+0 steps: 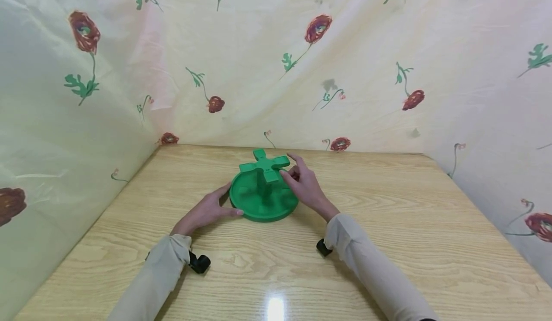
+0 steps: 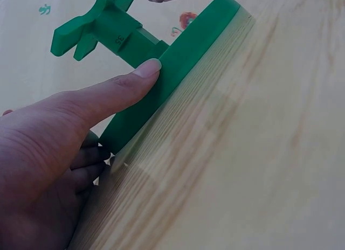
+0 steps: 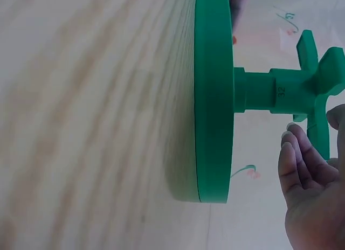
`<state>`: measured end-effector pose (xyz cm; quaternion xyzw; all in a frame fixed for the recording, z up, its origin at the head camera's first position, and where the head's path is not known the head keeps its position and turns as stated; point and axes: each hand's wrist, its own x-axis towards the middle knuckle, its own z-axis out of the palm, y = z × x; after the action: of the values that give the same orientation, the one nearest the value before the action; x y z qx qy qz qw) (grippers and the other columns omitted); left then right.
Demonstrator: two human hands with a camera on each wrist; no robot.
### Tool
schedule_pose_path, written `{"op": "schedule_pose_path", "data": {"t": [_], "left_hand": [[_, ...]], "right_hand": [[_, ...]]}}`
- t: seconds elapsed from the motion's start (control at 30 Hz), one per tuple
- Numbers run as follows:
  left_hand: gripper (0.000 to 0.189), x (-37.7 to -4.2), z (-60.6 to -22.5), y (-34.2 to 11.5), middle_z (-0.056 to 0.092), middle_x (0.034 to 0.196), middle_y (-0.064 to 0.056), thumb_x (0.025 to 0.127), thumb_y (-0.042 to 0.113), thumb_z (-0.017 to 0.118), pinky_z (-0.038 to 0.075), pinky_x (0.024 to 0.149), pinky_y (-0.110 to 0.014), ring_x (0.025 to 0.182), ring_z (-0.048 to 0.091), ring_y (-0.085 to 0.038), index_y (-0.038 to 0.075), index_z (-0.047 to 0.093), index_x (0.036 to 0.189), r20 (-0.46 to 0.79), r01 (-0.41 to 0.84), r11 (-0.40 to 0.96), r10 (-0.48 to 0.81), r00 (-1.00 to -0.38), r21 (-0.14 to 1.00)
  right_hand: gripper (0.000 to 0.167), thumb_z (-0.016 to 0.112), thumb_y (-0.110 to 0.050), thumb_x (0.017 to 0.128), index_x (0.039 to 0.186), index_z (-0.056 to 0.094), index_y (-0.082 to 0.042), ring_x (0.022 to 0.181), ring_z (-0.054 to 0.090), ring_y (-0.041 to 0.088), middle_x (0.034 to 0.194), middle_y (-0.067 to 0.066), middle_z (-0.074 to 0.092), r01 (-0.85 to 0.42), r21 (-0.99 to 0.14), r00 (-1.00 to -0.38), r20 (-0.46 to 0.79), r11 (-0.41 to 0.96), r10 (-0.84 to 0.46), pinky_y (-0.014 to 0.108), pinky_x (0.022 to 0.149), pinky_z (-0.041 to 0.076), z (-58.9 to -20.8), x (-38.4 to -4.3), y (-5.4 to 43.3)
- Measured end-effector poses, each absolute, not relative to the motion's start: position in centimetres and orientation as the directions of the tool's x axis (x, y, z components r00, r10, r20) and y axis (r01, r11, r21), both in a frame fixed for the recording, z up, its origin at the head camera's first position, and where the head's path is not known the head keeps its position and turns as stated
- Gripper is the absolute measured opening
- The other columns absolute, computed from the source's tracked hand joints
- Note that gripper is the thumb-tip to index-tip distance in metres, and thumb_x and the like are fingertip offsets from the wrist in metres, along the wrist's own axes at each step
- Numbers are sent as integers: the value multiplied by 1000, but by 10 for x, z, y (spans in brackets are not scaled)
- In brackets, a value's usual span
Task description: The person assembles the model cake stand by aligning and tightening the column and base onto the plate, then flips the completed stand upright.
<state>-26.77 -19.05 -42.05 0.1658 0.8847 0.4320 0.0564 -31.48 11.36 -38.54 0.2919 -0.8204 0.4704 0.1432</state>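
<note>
A green round base (image 1: 264, 215) with a raised rim lies flat on the table. From its middle rises a stepped post (image 3: 256, 91), topped by a green four-armed cross piece (image 1: 265, 165). My left hand (image 1: 207, 213) holds the base at its left side, the thumb on the near rim and the fingers around the far left edge. With thumb and index finger on either side, my right hand (image 1: 304, 184) grips the cross piece's right arm. Its other fingers are bent below that arm. Small numbers mark the post section under the cross in both wrist views.
The wooden table (image 1: 388, 244) extends around the base on all sides. A flowered cloth (image 1: 258, 72) hangs behind it and along both sides. Black camera mounts (image 1: 200, 263) sit at the wrists, below the light sleeves (image 1: 148, 282).
</note>
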Motion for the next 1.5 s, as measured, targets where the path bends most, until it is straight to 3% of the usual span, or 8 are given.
{"op": "schedule_pose_path", "data": {"t": [0.37, 0.73, 0.93, 1.5], "left_hand": [[108, -269, -421, -190, 23, 168, -18, 88, 47, 82, 17, 122, -58, 155, 16, -37, 5, 19, 166, 47, 252, 564, 352, -935, 786], [109, -268, -419, -190, 23, 168, -16, 87, 47, 83, 17, 123, -56, 155, 15, -35, 6, 19, 166, 45, 248, 553, 355, -934, 795], [108, -269, -420, -190, 23, 168, -17, 88, 47, 83, 17, 123, -57, 155, 16, -36, 6, 19, 166, 51, 254, 562, 352, -935, 787], [108, -267, -419, -189, 23, 168, -16, 88, 47, 83, 17, 123, -57, 155, 16, -36, 7, 20, 166, 40, 243, 565, 347, -937, 788]], "right_hand": [[53, 57, -19, 109, 157, 39, -4, 75, 60, 21, 85, 8, 67, -539, -723, -839, 421, 432, -344, 31, 67, 49, -384, -326, 116], [44, 55, -20, 110, 150, 46, -3, 85, 68, 34, 85, 9, 67, -525, -754, -845, 405, 394, -350, 37, 74, 55, -381, -323, 119], [37, 55, -18, 110, 143, 50, -2, 82, 67, 37, 85, 11, 68, -535, -756, -839, 423, 376, -343, 36, 69, 51, -383, -322, 122], [26, 63, -12, 105, 128, 58, -1, 70, 60, 23, 80, 6, 67, -599, -711, -799, 498, 369, -337, 28, 63, 49, -385, -310, 126]]}}
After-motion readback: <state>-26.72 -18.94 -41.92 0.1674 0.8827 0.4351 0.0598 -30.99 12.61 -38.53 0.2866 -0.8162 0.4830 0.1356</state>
